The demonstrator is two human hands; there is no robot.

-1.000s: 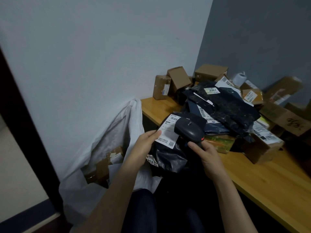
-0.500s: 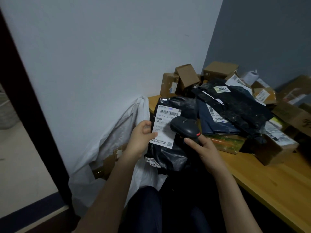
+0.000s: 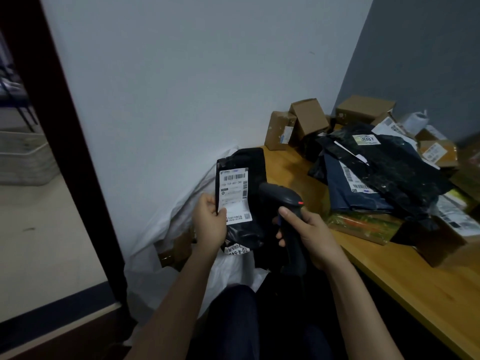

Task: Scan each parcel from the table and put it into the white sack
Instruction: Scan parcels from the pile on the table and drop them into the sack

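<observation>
Wooden table [image 3: 405, 279] carries piled parcels [image 3: 384, 165]. White sack [image 3: 161, 229] stands open at its end. Black parcel [image 3: 235, 193], label uppermost, sits above the sack, pinched by left hand [image 3: 209, 224]. Right hand [image 3: 311, 235] grips scanner [image 3: 283, 201] alongside.

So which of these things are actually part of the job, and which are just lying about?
In the job: black parcel gripped by left hand; scanner gripped by right hand; white sack; parcel pile waiting on table.
Lying about: grey stacked crates past the door frame.
</observation>
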